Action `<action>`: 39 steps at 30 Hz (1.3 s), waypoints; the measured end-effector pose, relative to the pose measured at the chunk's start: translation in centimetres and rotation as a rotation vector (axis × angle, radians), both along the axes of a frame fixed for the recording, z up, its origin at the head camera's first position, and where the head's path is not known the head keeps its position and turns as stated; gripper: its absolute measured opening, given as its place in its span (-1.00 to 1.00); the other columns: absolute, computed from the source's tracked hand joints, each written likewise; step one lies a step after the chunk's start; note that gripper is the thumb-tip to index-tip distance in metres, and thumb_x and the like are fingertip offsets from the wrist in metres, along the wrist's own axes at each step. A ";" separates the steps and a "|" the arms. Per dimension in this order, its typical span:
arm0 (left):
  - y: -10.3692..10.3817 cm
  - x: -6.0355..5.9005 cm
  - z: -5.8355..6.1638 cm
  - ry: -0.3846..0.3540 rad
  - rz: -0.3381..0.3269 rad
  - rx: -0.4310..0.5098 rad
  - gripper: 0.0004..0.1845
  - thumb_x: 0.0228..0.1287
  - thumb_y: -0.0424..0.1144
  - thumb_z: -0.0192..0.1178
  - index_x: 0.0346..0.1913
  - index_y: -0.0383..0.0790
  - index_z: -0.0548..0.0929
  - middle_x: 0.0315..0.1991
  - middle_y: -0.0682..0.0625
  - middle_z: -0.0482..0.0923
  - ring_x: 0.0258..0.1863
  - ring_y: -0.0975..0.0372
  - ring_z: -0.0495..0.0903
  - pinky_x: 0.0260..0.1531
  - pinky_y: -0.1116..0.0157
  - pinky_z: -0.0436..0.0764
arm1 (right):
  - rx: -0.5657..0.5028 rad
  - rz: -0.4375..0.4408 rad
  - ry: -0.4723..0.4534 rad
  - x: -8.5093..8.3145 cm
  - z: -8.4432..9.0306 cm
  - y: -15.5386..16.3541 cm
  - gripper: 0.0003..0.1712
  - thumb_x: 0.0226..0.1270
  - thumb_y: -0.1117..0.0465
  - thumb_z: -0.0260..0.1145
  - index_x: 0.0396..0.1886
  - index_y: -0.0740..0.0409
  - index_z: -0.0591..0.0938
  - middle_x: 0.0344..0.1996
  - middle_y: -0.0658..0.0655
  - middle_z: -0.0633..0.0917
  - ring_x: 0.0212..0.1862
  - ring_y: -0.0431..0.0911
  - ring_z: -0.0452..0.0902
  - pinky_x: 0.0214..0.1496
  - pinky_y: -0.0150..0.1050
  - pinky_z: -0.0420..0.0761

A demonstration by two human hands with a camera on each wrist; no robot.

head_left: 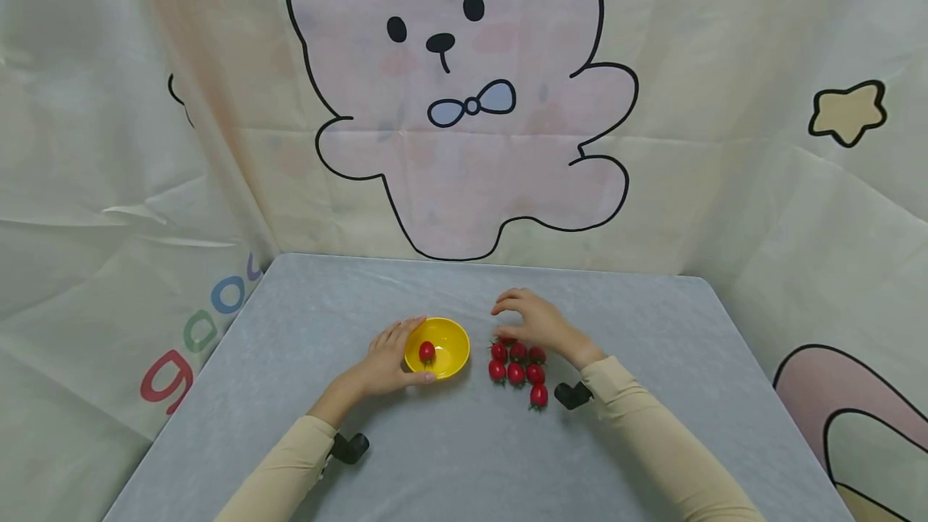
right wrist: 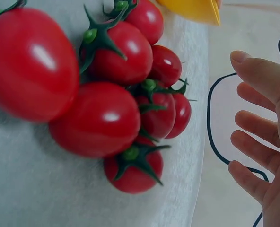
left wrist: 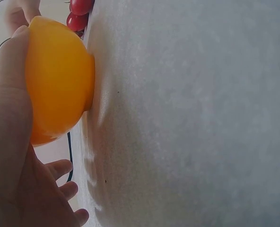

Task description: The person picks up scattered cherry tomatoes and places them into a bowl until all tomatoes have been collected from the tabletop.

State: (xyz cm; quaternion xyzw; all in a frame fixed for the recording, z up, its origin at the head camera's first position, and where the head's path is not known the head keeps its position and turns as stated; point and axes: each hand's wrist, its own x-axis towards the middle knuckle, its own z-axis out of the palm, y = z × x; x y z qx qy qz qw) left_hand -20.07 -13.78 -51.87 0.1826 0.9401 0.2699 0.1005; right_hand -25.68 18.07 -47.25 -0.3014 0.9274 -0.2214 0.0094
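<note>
A small yellow bowl [head_left: 454,345] stands on the table with one cherry tomato [head_left: 427,352] inside. My left hand [head_left: 387,362] holds the bowl at its left side, thumb at the near rim and fingers along the far side. In the left wrist view the bowl [left wrist: 59,80] rests on its foot, upright. To the right of it lies a cluster of red cherry tomatoes [head_left: 515,374] with green stems. Over the far end of this cluster hovers my right hand [head_left: 540,322], its fingers spread and nothing held. The right wrist view shows that hand [right wrist: 267,137] apart from the tomatoes [right wrist: 95,120].
A grey-blue cloth covers the table [head_left: 449,457]. Behind and beside it hang pale curtains with a printed bear [head_left: 464,167], a star [head_left: 847,113] and coloured letters. Each wrist wears a black camera mount [head_left: 350,449].
</note>
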 end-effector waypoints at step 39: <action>0.1 0.1 0.0 -0.002 0.017 0.018 0.14 0.01 0.42 0.30 0.58 0.09 -0.01 0.59 -0.09 0.03 0.56 -0.20 -0.01 0.45 -0.36 -0.05 | 0.078 -0.180 0.106 0.4 -2.5 1.3 -0.57 0.18 -0.18 0.44 -0.15 0.04 0.76 -0.05 0.08 0.71 0.01 0.01 0.58 0.13 -0.01 0.63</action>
